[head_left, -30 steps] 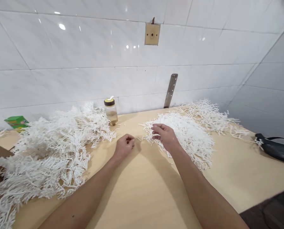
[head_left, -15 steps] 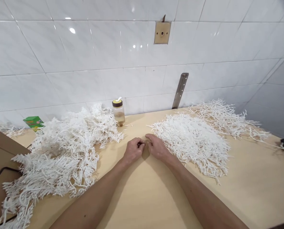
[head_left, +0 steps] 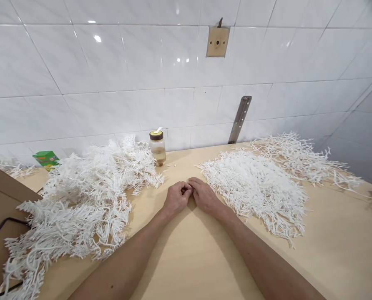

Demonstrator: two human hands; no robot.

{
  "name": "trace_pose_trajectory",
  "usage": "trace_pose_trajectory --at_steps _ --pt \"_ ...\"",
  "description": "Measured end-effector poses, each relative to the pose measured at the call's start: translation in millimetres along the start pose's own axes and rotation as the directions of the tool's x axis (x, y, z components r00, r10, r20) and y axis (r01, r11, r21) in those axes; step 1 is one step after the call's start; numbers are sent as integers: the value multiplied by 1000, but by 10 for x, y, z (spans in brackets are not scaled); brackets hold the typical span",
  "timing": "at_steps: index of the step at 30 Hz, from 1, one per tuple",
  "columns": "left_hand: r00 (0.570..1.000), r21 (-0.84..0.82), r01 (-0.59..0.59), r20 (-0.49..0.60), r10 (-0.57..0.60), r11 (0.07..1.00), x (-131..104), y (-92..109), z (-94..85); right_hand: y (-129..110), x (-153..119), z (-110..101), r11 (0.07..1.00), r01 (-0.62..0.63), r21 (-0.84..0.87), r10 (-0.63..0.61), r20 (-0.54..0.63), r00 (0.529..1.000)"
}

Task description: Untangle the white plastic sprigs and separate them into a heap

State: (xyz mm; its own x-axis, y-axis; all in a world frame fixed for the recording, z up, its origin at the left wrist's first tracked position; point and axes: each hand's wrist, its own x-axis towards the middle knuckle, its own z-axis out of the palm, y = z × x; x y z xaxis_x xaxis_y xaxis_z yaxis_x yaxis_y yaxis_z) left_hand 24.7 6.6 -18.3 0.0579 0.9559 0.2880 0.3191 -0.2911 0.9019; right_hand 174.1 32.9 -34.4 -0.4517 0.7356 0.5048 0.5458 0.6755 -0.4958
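Note:
My left hand [head_left: 178,197] is low over the wooden table [head_left: 195,254], its fingers curled into a pinch. Touching its fingertips, my right hand [head_left: 204,195] has its fingers bent and pressed together. Whatever lies between the fingers is hidden or too small to make out. Just right of my right hand spreads a flat heap of short white branching strands [head_left: 255,187]. To the left of my left hand rises a taller, tangled pile of white branching strands [head_left: 89,200].
A clear jar [head_left: 158,152] with a dark-rimmed yellow lid stands near the wall, a few loose bits beside it. A green box [head_left: 46,159] and a brown carton [head_left: 7,216] are at left. Looser white strands [head_left: 305,160] lie back right. A metal strip [head_left: 240,118] leans against the tiles.
My right hand has come in from a small gap so that its fingertips meet those of my left. The view has shifted slightly; the piles look the same.

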Motion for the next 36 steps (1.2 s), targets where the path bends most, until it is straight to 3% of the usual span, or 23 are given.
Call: trace_pose_trajectory --at_steps 17,27,29,32,34,36 --pt "1000 6 7 -8 -7 1000 12 -36 63 83 -4 65 999 53 -5 -53 -34 998" --pt "993 22 66 -104 -63 998 30 -36 102 5 19 38 999 31 32 -31 -3 1000" --pt "984 95 71 -171 -54 993 18 -34 91 -48 25 22 997 46 62 -49 38 998" --pt "973 382 8 -215 81 924 14 18 -16 -78 18 23 997 63 50 -67 75 995" --pt "966 629 -22 -187 179 777 38 69 -160 -47 -1 51 999 51 -12 -50 52 997" --pt "956 789 50 -215 199 612 77 104 -331 8 -23 89 997 36 -62 -34 29 999"
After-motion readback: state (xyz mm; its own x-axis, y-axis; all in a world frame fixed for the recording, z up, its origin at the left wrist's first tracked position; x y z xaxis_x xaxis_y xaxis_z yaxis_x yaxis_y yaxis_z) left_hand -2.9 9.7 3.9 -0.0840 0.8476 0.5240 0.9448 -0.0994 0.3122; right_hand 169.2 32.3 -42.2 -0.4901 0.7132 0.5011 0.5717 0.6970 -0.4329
